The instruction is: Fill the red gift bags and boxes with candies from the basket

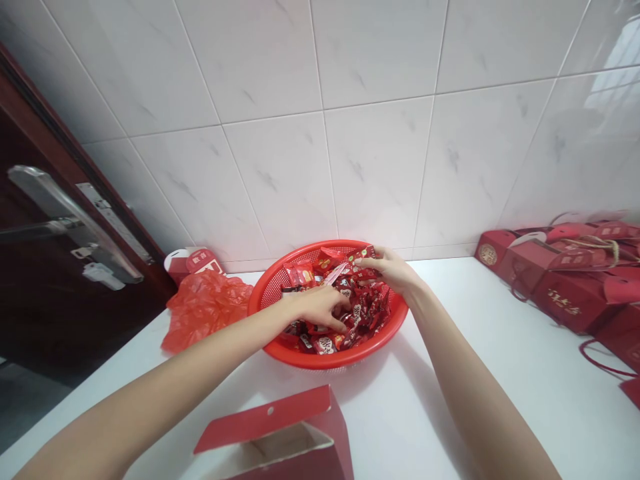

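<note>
A red plastic basket holds many wrapped candies, mostly red and dark. My left hand reaches into the middle of the pile with curled fingers; what they grip, if anything, is hidden. At the basket's right rear, my right hand has its thumb and fingers around candy wrappers. In front of the basket, near the bottom of the view, stands a red cardboard box with its top open and a flap raised.
A crumpled red plastic bag lies left of the basket, with a small red and white box behind it. Several red gift boxes with cord handles line the right side. A tiled wall backs the white table; a dark door is at left.
</note>
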Tool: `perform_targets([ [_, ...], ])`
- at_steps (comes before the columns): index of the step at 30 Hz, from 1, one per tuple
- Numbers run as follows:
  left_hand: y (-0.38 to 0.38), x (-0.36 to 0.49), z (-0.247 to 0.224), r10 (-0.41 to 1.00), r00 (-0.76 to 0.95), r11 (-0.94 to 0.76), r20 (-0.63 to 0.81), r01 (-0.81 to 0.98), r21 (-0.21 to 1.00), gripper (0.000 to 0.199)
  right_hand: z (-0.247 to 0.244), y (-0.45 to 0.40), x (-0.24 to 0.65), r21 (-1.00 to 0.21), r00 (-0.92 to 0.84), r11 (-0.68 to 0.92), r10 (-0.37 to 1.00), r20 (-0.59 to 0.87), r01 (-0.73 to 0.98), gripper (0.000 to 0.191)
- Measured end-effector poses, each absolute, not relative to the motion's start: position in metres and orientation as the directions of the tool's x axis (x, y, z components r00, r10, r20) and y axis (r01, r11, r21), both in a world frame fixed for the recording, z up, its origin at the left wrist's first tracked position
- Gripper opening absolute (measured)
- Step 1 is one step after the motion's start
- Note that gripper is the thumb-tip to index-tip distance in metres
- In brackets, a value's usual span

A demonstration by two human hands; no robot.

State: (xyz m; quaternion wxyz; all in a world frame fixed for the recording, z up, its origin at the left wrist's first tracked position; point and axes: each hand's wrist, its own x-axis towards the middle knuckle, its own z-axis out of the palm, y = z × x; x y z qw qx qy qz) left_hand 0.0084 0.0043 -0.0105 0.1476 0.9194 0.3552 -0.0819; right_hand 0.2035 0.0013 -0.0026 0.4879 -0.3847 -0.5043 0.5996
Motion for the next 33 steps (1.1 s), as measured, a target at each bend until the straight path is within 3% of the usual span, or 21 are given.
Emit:
perform_targets([
  [3,0.006,0.008,-0.013,0.639,0.724,-0.685,-0.260,0.689,0.236,0.034,-0.004,0.002,0.204,-0.981,-0.220,-0.017,0.975,0.026,-0.193,0.019],
  [10,0.015,0.000,-0.018,0.722,0.674,-0.569,-0.155,0.706,0.421,0.042,-0.009,0.007,0.205,-0.977,-0.228,0.004,0.972,0.054,-0.213,0.020],
  [15,0.025,-0.001,-0.019,0.828,0.549,-0.454,0.112,0.540,0.709,0.036,-0.006,0.007,0.204,-0.975,-0.226,-0.016,0.973,0.036,-0.221,0.011],
  [19,0.027,-0.003,-0.010,0.878,0.416,-0.396,0.238,0.349,0.850,0.035,-0.006,0.008,0.204,-0.967,-0.208,-0.047,0.978,0.006,-0.250,0.010],
  [26,0.025,-0.004,-0.007,0.894,0.379,-0.347,0.241,0.242,0.906,0.040,-0.008,0.009,0.207,-0.944,-0.291,-0.044,0.955,0.056,-0.327,0.018],
  [33,0.026,-0.004,-0.007,0.878,0.414,-0.357,0.239,0.235,0.904,0.046,-0.009,0.008,0.208,-0.962,-0.326,-0.004,0.941,0.088,-0.272,0.032],
])
